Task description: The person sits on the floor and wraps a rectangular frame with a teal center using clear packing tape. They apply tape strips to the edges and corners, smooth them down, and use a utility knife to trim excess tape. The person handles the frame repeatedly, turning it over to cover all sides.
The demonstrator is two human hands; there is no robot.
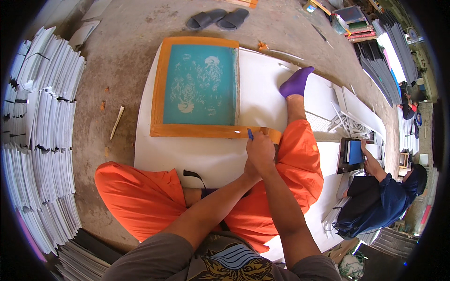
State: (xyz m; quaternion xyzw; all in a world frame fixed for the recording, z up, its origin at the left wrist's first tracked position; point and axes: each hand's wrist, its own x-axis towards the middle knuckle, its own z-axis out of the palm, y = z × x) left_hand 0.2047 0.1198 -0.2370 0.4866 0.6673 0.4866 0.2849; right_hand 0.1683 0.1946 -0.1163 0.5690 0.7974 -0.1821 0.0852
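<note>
A screen printing frame with teal mesh and pale patterns lies flat on a white board, its borders covered in brown tape. Along its near border a strip of brown tape runs right, past the frame's corner, to a curved end beside my hands. My right hand is closed around a small blue tool, perhaps a cutter or pen, its tip by the tape. Behind the right wrist is my left hand; its fingers are hidden, and what they hold cannot be seen.
My legs in orange trousers flank the work on the white board. Stacks of white sheets line the left. At right, another person handles a blue flat thing. Dark sandals lie beyond the frame.
</note>
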